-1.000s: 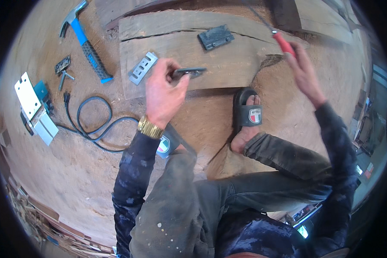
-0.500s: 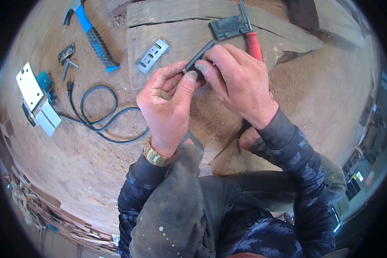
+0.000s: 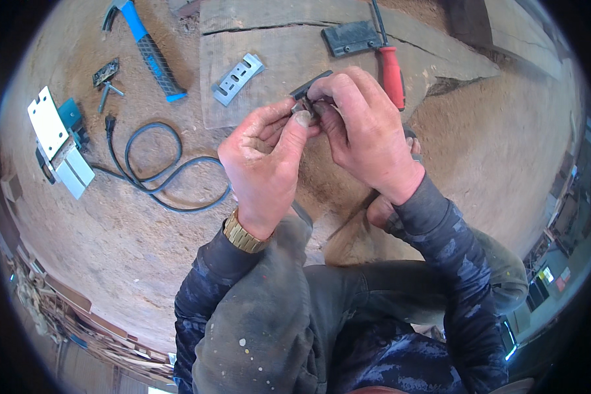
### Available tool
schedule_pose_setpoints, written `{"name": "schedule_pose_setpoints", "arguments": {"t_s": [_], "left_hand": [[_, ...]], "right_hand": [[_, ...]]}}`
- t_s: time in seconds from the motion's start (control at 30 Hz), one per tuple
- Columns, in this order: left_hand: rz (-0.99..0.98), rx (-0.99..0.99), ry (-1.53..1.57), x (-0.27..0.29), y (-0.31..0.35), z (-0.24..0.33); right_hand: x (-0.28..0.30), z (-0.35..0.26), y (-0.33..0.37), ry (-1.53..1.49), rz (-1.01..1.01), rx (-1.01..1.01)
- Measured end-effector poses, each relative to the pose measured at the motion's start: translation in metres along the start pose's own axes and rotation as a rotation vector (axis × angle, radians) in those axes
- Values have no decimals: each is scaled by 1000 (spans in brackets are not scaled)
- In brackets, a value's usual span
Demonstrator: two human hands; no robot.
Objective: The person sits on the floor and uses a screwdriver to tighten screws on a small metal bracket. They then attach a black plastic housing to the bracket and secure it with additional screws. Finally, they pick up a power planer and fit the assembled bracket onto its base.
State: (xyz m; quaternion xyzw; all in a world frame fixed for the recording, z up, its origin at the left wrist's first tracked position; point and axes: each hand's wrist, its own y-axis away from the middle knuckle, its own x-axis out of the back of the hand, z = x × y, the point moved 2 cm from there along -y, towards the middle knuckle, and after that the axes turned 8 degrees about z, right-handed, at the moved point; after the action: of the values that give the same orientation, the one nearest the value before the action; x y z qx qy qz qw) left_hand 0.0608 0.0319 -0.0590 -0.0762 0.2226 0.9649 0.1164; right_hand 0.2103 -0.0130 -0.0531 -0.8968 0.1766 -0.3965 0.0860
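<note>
My left hand (image 3: 264, 156) and my right hand (image 3: 372, 134) meet over the near edge of a weathered wooden board (image 3: 279, 52). Between their fingertips is a narrow dark metal bar (image 3: 310, 84), its far end showing beyond the right fingers. The left thumb and fingers pinch its near end. My right thumb and forefinger close on it too, partly hiding it. A silver slotted plate (image 3: 238, 79) lies on the board beyond the left hand. Farther right are a dark rectangular block with two screws (image 3: 350, 39) and a red-handled screwdriver (image 3: 392, 75).
At left, an upturned electric planer (image 3: 62, 141) lies on the dusty ground, its black cord (image 3: 152, 190) looping toward my left wrist. A blue-handled hammer (image 3: 152, 59), a T-shaped metal tool (image 3: 108, 95) and a small dark plate (image 3: 106, 72) lie beyond it. Wood scraps (image 3: 79, 322) are heaped at lower left.
Both hands have shifted slightly right and closer together. The right fingers now cover more of the bar's middle. The loose objects stay put on the board and ground.
</note>
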Motion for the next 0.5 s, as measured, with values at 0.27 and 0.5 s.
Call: {"name": "schedule_pose_setpoints", "arguments": {"t_s": [0.27,0.5], "left_hand": [[-10,-41,-51,1,-1,-4],[-1,15,-11,3,-2,-9]], "right_hand": [[2,-1,8,-141,91,-192],[-3,7,12,-220,130,-241]]}}
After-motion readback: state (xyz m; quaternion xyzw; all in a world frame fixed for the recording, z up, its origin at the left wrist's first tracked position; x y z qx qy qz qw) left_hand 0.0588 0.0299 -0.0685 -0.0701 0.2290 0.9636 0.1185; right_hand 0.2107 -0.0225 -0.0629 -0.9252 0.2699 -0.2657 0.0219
